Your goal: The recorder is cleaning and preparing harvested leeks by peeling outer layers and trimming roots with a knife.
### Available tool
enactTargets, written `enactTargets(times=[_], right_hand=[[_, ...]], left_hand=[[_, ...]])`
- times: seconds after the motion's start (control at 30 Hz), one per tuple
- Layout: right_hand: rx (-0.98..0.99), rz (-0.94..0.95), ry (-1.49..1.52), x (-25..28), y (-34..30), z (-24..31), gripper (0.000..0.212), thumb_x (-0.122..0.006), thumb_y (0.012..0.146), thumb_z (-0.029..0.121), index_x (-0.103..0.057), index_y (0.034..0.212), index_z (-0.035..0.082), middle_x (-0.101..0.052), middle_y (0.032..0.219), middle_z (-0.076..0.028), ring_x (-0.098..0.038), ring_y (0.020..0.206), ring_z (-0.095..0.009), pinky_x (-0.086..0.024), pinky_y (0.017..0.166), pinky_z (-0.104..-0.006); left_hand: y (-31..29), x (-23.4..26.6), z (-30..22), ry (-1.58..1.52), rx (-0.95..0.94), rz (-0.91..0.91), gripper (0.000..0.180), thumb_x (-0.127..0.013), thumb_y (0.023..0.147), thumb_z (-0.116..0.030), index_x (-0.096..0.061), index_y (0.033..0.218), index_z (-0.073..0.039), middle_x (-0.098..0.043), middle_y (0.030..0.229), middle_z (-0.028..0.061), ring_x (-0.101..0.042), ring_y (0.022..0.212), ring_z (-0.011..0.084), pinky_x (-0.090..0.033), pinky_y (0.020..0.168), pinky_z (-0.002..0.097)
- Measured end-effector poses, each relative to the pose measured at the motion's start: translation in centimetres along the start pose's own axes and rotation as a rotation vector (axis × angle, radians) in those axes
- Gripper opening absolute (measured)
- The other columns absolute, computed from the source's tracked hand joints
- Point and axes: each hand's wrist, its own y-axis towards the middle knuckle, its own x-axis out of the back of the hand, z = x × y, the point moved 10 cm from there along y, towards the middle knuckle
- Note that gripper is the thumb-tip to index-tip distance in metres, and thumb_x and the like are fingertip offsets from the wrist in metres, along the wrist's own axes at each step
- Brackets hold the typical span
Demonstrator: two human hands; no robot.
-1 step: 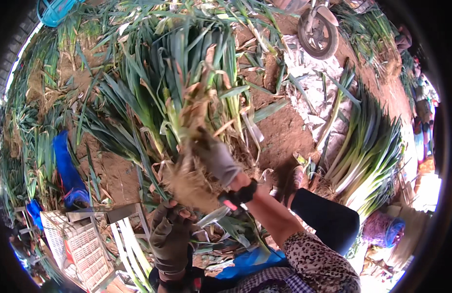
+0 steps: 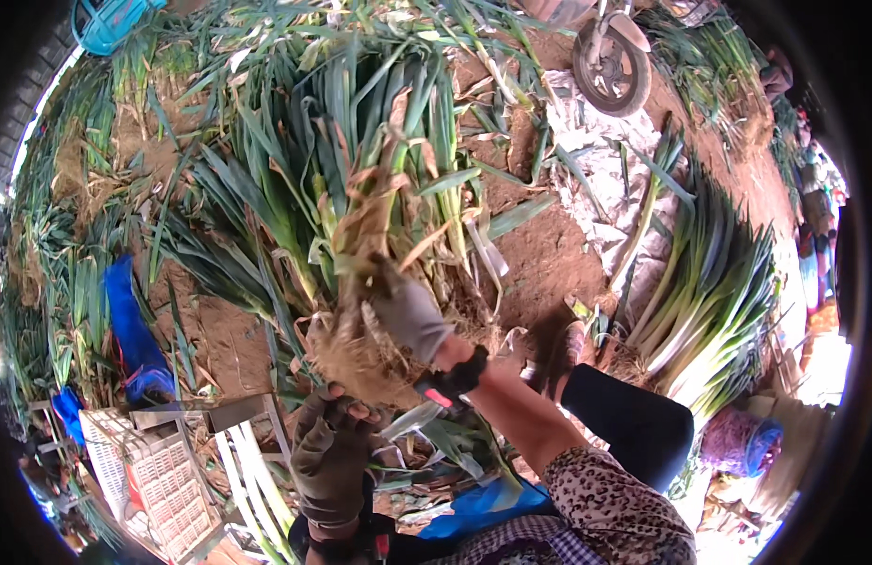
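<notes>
right grip (image 2: 407,315): gloved, fingers wrapped around the held leeks (image 2: 365,221) just above their root mass (image 2: 356,363)
left grip (image 2: 327,461): gloved, fingers curled, near the roots on the body side; whether it clasps anything, i cannot tell
held leeks: in front of the person, leaves pointing away, roots toward the body, with the larger leek heap (image 2: 304,141) behind
weight: probably light stalk by stalk, heavier as a bundle, with long leaves that would drag
stiffness: shanks likely firm, green leaves bendy, dry brown outer leaves papery and apt to tear
slip: loose skins could slide over the smooth shank beneath; roots may shed grit
best hold: low on the shank, above the roots, under the loose leaves
hidden: the shanks inside the right glove, the left palm, the number of stalks held
blurred: right fingertips and root ends
cut off: left forearm, at the lower edge
</notes>
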Motion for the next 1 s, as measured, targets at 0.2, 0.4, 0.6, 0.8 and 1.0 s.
enactTargets(times=[0.2, 0.4, 0.6, 0.8, 1.0], right_hand=[[0.259, 0.385, -1.138, -5.8, 0.3, -10.4, 0.078, -0.072, 0.096, 0.044, -0.039, 0.159, 0.013, -0.052, 0.154, -0.021, -0.059, 0.134, -0.034, -0.052, 0.106, -0.0465], [-0.706, -0.030, -0.441, 0.8, -1.6, -14.1, 0.094, -0.087, 0.075, 0.060, -0.054, 0.136, -0.003, -0.068, 0.126, -0.025, -0.068, 0.115, -0.038, -0.057, 0.099, -0.0430], [-0.520, 0.199, -0.305, 8.5, -2.5, -12.4, 0.053, -0.086, 0.083, 0.040, -0.070, 0.118, 0.003, -0.069, 0.083, -0.008, -0.064, 0.072, -0.021, -0.058, 0.069, -0.0360], [-0.544, -0.079, -0.856, 17.3, -2.9, -14.8, 0.054, -0.076, 0.092, 0.037, -0.062, 0.135, 0.007, -0.075, 0.103, -0.017, -0.073, 0.086, -0.032, -0.059, 0.075, -0.0440], [-0.475, 0.064, -0.845, 2.5, -2.3, -15.2, 0.076, -0.076, 0.092, 0.042, -0.044, 0.152, 0.007, -0.053, 0.145, -0.026, -0.064, 0.118, -0.044, -0.058, 0.095, -0.0475]], left_hand=[[0.1, -1.8, 0.4, 0.011, 0.013, -0.009, 0.046, -0.068, 0.098, -0.020, -0.057, 0.136, 0.003, -0.072, 0.109, 0.0142, -0.070, 0.108, 0.0291, -0.052, 0.103, 0.0481], [-1.5, -0.3, -0.7, 0.095, 0.032, -0.068, 0.045, -0.068, 0.099, -0.020, -0.056, 0.136, 0.004, -0.073, 0.107, 0.0143, -0.071, 0.105, 0.0292, -0.053, 0.103, 0.0451], [-2.0, 1.5, -2.2, 0.058, 0.009, -0.132, 0.045, -0.068, 0.099, -0.020, -0.057, 0.135, 0.006, -0.074, 0.107, 0.0167, -0.072, 0.105, 0.0315, -0.052, 0.104, 0.0450], [-2.0, 2.1, -2.0, 0.029, 0.007, -0.112, 0.045, -0.070, 0.097, -0.018, -0.058, 0.133, 0.007, -0.073, 0.108, 0.0181, -0.071, 0.106, 0.0304, -0.052, 0.103, 0.0449], [-1.2, 1.7, -1.1, 0.075, 0.040, -0.122, 0.045, -0.071, 0.096, -0.019, -0.060, 0.133, 0.006, -0.073, 0.109, 0.0176, -0.070, 0.106, 0.0292, -0.053, 0.102, 0.0442]])
